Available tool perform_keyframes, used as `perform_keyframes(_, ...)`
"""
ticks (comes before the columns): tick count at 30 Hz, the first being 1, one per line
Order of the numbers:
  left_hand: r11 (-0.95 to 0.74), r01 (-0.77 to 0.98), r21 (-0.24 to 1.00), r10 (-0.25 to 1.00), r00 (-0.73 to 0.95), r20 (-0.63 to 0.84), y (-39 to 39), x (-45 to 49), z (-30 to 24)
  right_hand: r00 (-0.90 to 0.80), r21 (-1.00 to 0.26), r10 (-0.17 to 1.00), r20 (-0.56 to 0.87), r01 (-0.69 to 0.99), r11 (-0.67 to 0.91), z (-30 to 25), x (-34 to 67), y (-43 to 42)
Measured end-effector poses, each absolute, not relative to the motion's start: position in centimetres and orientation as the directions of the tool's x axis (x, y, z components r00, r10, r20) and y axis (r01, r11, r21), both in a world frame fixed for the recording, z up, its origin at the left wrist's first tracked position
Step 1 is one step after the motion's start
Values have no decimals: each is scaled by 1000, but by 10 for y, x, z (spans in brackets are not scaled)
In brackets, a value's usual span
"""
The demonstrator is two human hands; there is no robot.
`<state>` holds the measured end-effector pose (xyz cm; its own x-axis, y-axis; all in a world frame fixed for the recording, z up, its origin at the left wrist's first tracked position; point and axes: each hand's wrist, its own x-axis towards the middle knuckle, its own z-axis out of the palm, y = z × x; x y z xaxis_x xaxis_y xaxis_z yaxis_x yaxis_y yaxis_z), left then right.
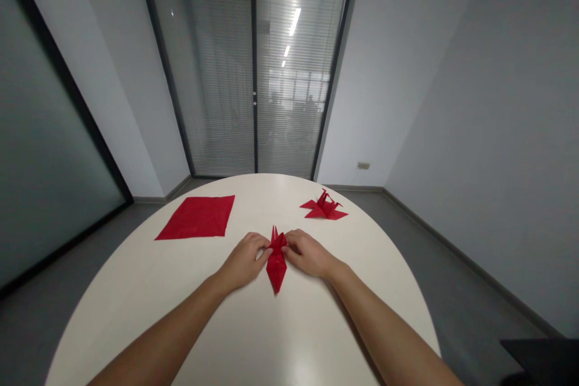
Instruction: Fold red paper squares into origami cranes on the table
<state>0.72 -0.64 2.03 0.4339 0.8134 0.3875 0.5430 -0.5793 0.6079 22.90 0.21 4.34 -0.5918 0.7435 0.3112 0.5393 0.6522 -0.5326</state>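
Observation:
A partly folded red paper piece (276, 265) lies on the round white table (253, 325), its narrow point toward me and two thin tips away from me. My left hand (244, 259) pinches its upper left side with curled fingers. My right hand (307, 253) pinches its upper right side the same way. Both forearms rest low over the tabletop.
A flat red paper square (196, 217) lies at the table's far left. A finished red paper crane (324, 207) stands at the far right. Glass doors with blinds (253, 66) and grey walls lie beyond. A dark object (543, 359) sits at the lower right.

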Motion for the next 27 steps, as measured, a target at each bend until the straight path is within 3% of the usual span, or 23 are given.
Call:
perform_keyframes(12,-389,564,728,918,173,357,2,16,10,-525,-564,794,306,572,595,34,226,10)
perform_keyframes(21,-361,728,582,919,171,355,-1,19,14,-405,-548,867,291,673,498,29,217,11)
perform_keyframes(27,-391,708,589,907,188,377,-7,21,21,-366,-558,893,262,698,450,29,215,10)
